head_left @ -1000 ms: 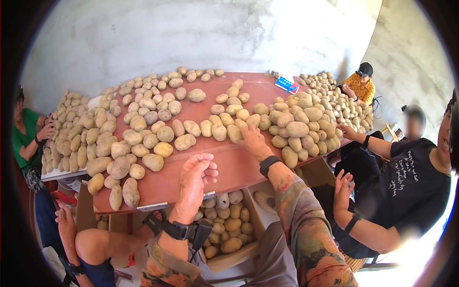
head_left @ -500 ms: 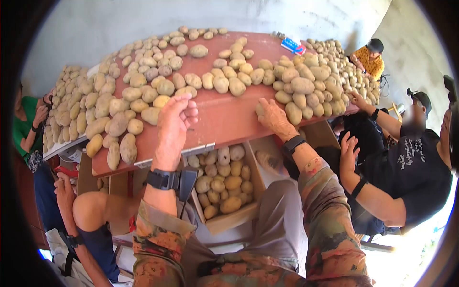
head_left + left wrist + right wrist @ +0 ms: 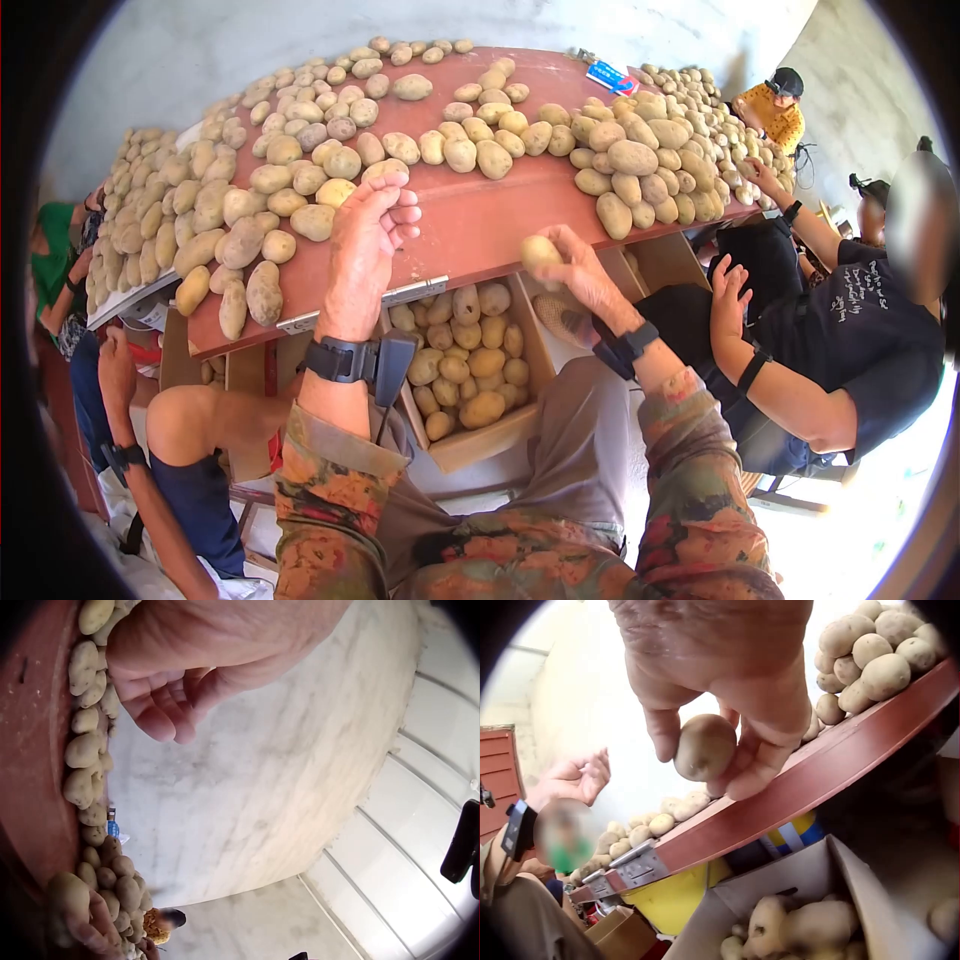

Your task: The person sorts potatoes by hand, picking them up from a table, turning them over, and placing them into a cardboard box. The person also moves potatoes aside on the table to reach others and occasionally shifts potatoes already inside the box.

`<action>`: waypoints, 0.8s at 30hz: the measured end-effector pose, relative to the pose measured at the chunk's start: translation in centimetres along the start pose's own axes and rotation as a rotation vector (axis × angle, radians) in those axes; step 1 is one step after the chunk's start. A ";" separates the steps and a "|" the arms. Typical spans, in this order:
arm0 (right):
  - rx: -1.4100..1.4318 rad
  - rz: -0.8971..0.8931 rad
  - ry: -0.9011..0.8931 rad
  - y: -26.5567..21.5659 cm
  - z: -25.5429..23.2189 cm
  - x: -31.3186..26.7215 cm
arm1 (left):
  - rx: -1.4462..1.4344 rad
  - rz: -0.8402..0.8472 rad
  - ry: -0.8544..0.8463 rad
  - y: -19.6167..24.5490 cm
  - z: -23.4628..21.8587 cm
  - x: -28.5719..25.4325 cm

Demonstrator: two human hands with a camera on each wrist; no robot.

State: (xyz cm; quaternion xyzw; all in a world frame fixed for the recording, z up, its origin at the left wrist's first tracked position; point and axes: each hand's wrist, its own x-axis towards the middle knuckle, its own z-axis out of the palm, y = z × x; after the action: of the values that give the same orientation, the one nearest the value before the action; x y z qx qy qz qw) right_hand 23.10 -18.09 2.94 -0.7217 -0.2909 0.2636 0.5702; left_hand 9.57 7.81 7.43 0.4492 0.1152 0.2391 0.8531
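My right hand grips a round tan potato in front of the table edge, beside the open carton of potatoes below. In the right wrist view the held potato sits between thumb and fingers. My left hand hangs raised over the front of the reddish-brown table, its fingers loosely curled around nothing. Behind the left hand, potatoes lie spread over the table's left half. A heap of potatoes stands on the right half.
A blue-and-white packet lies near the back wall. A person in a black shirt sits close on the right, with another in yellow farther back. On the left are a person in green and a bare knee.
My right hand has taken a potato from the table and drawn it back past the front edge towards the carton. My left hand stays raised, and the head view has tilted down.
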 end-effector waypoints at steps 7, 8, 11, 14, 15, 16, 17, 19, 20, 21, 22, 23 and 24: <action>-0.482 0.364 -0.428 -1.5 3.4 -3.2 | 0.015 -0.025 -0.003 -0.2 0.4 -0.2; -0.481 0.403 -0.415 -0.9 3.6 -3.0 | 0.026 -0.036 -0.009 -0.3 0.3 -0.2; -0.436 0.505 -0.390 1.4 3.4 -1.3 | 0.042 -0.037 -0.015 -0.2 0.5 -0.2; -0.343 0.513 -0.233 5.8 3.8 0.9 | 0.025 -0.021 0.000 -0.2 0.9 -0.5; -0.242 0.487 -0.132 7.4 4.1 1.3 | 0.023 -0.026 0.004 -0.2 0.8 -0.4; -0.140 0.458 -0.036 9.0 4.6 1.7 | 0.022 -0.030 0.012 -0.2 0.7 -0.3; -0.036 0.428 0.056 9.9 4.8 2.2 | 0.024 -0.037 0.020 -0.3 0.6 -0.2; -0.115 0.423 0.032 10.1 4.5 2.8 | 0.015 -0.038 0.021 -0.1 0.7 -0.3; -0.154 0.422 0.019 10.2 4.4 2.9 | 0.011 -0.042 0.023 0.0 0.7 -0.3; -0.242 0.415 -0.020 10.4 4.3 3.0 | 0.017 -0.042 0.015 0.1 0.7 -0.3; -0.332 0.407 -0.062 10.3 4.4 3.0 | 0.023 -0.041 0.010 0.1 0.6 -0.4; -0.422 0.399 -0.104 10.2 4.5 2.9 | 0.028 -0.040 0.005 0.2 0.6 -0.4; -0.513 0.362 -0.120 9.6 4.7 2.5 | 0.029 -0.042 0.011 0.2 0.6 -0.4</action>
State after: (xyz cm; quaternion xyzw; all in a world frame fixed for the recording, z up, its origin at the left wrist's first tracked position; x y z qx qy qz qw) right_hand 22.66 -14.87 -7.55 -0.8651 -0.2481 0.3208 0.2951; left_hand 9.36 7.29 7.90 0.4579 0.1325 0.2220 0.8506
